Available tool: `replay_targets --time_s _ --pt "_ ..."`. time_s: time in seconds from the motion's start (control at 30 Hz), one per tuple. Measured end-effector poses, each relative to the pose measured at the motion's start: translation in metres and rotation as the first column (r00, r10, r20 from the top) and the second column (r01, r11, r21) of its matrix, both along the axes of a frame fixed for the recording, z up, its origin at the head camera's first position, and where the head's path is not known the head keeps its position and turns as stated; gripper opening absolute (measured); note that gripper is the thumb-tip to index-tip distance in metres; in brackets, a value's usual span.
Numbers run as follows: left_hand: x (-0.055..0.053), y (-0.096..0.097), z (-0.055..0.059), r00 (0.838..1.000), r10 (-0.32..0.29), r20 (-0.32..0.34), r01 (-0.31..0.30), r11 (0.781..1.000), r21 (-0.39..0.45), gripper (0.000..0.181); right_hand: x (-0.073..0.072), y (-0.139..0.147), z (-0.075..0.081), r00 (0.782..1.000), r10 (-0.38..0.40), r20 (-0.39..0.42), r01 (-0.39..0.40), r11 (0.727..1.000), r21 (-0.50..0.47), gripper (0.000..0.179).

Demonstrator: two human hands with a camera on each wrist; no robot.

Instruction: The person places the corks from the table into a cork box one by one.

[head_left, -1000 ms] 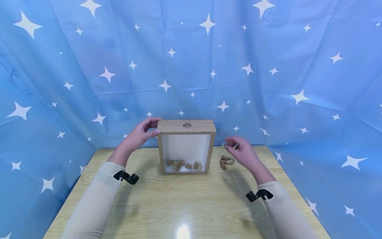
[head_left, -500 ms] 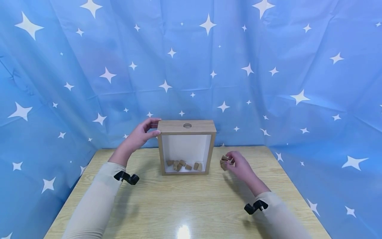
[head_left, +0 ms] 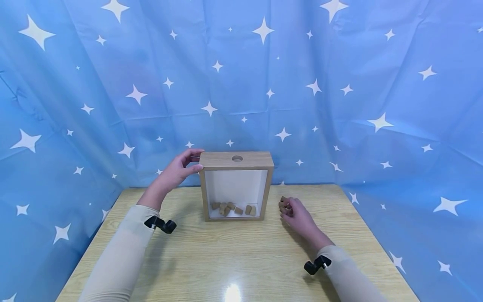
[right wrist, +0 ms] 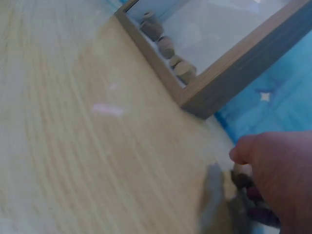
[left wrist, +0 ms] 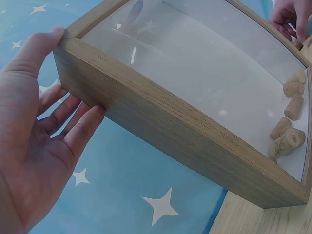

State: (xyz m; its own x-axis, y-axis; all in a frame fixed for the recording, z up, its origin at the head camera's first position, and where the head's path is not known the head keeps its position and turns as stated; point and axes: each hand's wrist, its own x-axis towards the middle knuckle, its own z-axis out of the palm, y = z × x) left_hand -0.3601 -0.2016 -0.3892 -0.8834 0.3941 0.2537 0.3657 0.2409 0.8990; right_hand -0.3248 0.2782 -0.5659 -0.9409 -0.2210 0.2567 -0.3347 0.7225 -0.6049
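A wooden shadow box with a clear front and a round hole in its top stands upright on the table. Several wine corks lie along its bottom inside. My left hand grips the box's upper left corner, thumb at the front edge and fingers toward the back; the left wrist view shows this hand closely. Right of the box, my right hand is low over a small pile of loose corks, partly hiding them. In the blurred right wrist view, its thumb and fingers pinch a cork.
The light wood table reaches toward me in front of the box. A blue curtain with white stars hangs right behind the table and along both sides.
My right hand has come down from above onto the cork pile and shifted slightly toward me, its fingers closing at a cork. My left hand and the box have stayed put.
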Motion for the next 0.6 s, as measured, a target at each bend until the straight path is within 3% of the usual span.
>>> replay_targets --time_s 0.2,0.6 --pt "-0.0005 0.0007 -0.0011 1.000 0.004 0.007 -0.004 1.000 -0.007 0.060 -0.0020 0.0004 -0.0114 0.999 0.024 -0.049 -0.021 0.999 0.045 0.037" --pt "-0.0015 -0.0005 -0.0007 1.000 0.002 0.015 -0.003 1.000 0.005 0.059 -0.0022 -0.0016 -0.0105 0.997 0.030 -0.074 -0.025 0.997 0.070 0.042"
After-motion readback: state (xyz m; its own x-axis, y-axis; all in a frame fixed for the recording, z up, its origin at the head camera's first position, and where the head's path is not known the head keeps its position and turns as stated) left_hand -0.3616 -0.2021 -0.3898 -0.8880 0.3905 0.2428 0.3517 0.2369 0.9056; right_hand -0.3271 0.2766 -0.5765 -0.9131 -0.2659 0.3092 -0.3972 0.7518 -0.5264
